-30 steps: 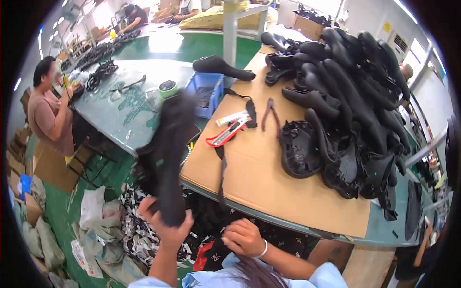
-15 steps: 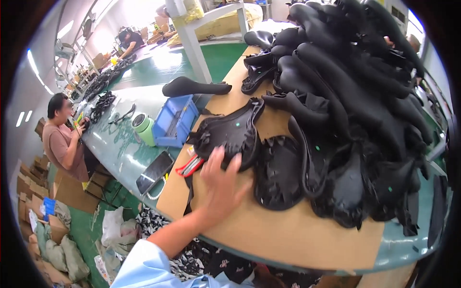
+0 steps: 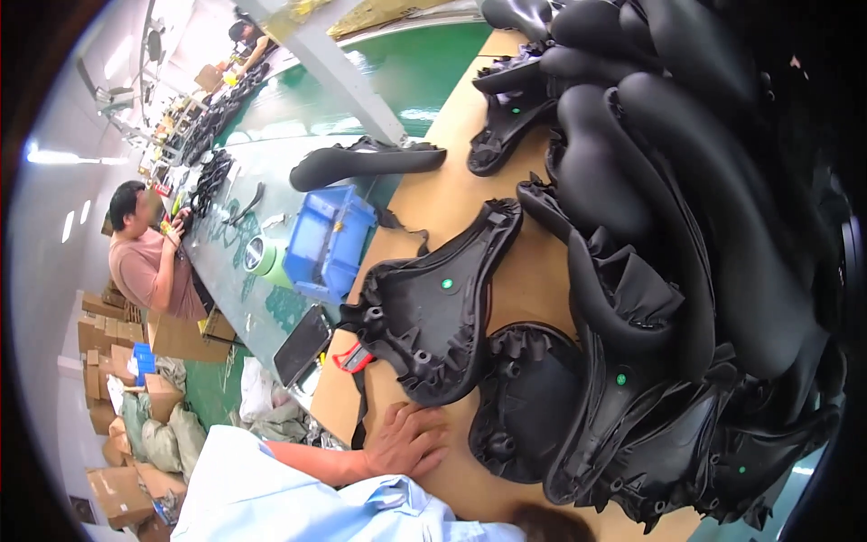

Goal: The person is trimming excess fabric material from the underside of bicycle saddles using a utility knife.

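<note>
My left hand (image 3: 408, 441) rests palm down on the brown board (image 3: 461, 434), fingers loosely bent and holding nothing visible. Just beyond its fingertips lies a black bicycle saddle (image 3: 424, 316), underside up, its cover gathered in folds along the rim. To the right, a second upturned saddle (image 3: 533, 406) lies partly beneath others. A red-handled tool (image 3: 354, 358), perhaps a cutter, shows at the first saddle's left edge, partly covered. My right hand is out of sight.
A heap of black saddles (image 3: 713, 208) fills the right side. Left of the board are a blue bin (image 3: 330, 244), a green-lidded container (image 3: 264, 257), a phone (image 3: 303, 346) and a single saddle (image 3: 366, 164). Across the table a person (image 3: 153, 253) handles something small.
My left hand has drawn back toward me from the near saddle's edge and lowered onto the board. The view has tilted and come closer to the saddles.
</note>
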Motion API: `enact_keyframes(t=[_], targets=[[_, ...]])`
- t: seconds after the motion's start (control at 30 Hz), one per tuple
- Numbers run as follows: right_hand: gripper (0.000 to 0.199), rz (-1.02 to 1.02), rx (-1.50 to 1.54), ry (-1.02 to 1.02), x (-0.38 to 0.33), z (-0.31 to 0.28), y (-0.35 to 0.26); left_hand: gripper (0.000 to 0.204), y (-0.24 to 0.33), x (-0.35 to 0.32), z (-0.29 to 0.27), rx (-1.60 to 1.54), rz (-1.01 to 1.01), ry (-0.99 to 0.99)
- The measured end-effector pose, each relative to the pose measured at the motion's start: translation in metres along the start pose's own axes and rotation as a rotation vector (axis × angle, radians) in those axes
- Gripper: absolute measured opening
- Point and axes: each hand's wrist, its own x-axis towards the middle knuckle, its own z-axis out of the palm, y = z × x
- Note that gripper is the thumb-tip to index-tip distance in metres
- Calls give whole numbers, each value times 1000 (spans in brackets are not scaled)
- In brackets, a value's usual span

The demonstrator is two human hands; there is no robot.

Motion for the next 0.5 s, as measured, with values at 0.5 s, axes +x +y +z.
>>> enact_keyframes(t=[0.5], targets=[[43, -336, -432, 138, -97, -43, -10, 35, -12, -15, 9, -133, -48, 704]])
